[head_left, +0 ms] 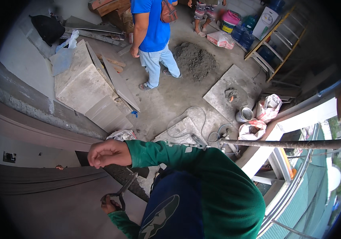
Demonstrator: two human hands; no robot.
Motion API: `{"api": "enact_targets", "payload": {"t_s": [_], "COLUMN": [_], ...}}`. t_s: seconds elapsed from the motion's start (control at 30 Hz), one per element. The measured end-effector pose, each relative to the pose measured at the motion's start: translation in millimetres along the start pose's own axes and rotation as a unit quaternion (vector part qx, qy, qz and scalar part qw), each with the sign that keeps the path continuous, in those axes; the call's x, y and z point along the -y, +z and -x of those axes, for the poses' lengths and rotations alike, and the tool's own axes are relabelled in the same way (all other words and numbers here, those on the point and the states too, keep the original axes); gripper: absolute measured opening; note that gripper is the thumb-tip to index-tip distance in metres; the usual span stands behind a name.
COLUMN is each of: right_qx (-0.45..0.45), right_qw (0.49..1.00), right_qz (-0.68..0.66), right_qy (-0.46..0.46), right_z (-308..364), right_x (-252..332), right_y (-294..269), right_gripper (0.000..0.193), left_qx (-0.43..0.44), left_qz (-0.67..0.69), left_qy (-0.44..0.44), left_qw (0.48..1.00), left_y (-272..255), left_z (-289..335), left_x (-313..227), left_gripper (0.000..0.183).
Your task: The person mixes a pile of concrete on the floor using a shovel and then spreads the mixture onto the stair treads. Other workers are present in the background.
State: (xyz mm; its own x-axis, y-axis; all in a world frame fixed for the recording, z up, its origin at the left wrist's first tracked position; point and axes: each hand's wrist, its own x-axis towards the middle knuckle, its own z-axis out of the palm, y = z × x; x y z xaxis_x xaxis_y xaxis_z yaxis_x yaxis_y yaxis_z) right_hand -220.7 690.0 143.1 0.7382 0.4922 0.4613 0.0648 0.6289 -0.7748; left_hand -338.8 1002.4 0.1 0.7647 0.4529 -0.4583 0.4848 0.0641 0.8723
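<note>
From the lower edge, my left hand [110,204] grips a dark hand tool [127,185] with a curved, looped handle and a narrow flat blade; its exact kind is unclear. The blade points up and away, toward the wall's corner. My right arm, in a green sleeve [162,155], reaches across my body to the left. At its end my right hand [107,153] is loosely closed, fingers curled down, with nothing visible in it. It hovers over the grey wall panel [58,191] and a dark strip [124,175] of rough material.
A person in a blue shirt [150,24] stands beside a mortar heap [194,59]. Large boards [86,87] lean at left. A bucket [245,114], sacks [252,130], a cord [174,123] and a ladder [278,44] stand right. A pole [290,143] crosses the window opening.
</note>
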Motion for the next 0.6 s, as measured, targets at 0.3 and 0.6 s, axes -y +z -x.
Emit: {"api": "enact_targets", "payload": {"t_s": [0.3, 0.6], "right_qx": [-0.487, -0.79], "right_qw": [0.541, 0.335], "right_qz": [0.487, 0.301], "right_qy": [0.482, 0.416], "right_z": [370, 556], "right_x": [-150, 3], "right_y": [-276, -323], "right_gripper": [0.064, 0.084], "left_qx": [-0.022, -0.031], "left_qz": [-0.013, -0.034], "left_qy": [0.017, 0.033], "left_qw": [1.0, 0.998], "left_y": [8, 15], "left_z": [-13, -36], "left_x": [-13, -17], "left_gripper": [0.016, 0.017]}}
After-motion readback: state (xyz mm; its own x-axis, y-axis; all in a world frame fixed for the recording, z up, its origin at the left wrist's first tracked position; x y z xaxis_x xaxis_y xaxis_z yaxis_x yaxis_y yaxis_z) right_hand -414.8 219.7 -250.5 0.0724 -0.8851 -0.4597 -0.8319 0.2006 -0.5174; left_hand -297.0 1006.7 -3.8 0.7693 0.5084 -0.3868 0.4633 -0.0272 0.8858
